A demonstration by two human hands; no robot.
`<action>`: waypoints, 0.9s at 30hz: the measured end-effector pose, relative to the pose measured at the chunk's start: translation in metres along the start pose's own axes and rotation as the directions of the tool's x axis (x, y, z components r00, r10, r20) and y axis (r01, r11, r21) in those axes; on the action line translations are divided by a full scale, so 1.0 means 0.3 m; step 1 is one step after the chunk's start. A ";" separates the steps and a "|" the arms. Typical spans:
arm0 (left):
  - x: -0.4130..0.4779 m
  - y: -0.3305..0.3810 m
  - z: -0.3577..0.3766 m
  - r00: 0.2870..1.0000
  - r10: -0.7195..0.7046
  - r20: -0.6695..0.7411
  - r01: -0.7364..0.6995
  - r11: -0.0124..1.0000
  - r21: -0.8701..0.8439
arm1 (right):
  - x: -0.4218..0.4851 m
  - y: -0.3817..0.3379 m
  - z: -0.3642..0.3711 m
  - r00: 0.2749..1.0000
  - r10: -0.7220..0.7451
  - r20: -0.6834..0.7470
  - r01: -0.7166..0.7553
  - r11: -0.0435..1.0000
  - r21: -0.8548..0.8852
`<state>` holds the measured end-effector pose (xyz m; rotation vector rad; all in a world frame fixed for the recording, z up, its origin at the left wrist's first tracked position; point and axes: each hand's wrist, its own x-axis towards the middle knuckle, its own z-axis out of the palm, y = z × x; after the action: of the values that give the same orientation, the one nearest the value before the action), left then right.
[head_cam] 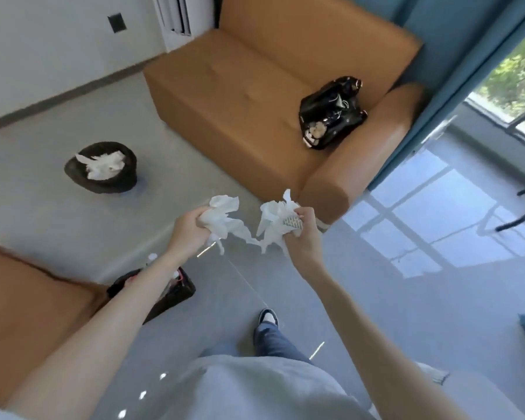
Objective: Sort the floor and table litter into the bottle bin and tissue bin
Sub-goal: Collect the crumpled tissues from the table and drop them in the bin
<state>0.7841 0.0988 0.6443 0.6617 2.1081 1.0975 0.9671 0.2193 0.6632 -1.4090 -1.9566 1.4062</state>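
My left hand [190, 227] grips a crumpled white tissue [225, 213] in front of me, above the grey floor. My right hand [303, 234] grips another bunch of white tissue [273, 221] together with a small patterned wrapper [293, 222]. A thin strand of tissue hangs between the two bunches. A round black bin [102, 180] with white tissues in it stands on the floor to the far left. A second black bin [170, 295] sits under my left forearm, with bottles partly hidden inside.
An orange sofa [240, 95] stands ahead with a black bag [331, 113] on its seat. Another orange seat [28, 313] is at my lower left. Blue curtains [455, 40] and a window fill the right. My shoe [268, 318] is on the floor below.
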 end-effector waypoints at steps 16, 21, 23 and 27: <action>0.659 -0.028 -0.464 0.894 -0.306 -0.326 0.240 0.944 -0.227 | 0.863 -0.495 0.544 0.888 -0.100 0.449 0.191 0.968 -0.164; 0.889 -0.047 -0.739 0.857 -0.360 -0.369 0.272 0.924 -0.270 | 1.067 -0.719 0.814 0.844 -0.128 0.521 0.247 0.955 -0.165; 0.972 -0.059 -0.845 0.824 -0.389 -0.412 0.295 0.915 -0.274 | 1.138 -0.804 0.923 0.827 -0.147 0.542 0.273 0.949 -0.160; 1.106 -0.132 -1.028 0.757 -0.470 -0.454 0.358 0.880 -0.312 | 1.266 -0.923 1.155 0.772 -0.161 0.615 0.330 0.928 -0.171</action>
<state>0.3322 0.1488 0.6364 -0.2509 2.3697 1.3029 0.4016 0.3644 0.6501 -0.7858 -2.7019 1.6280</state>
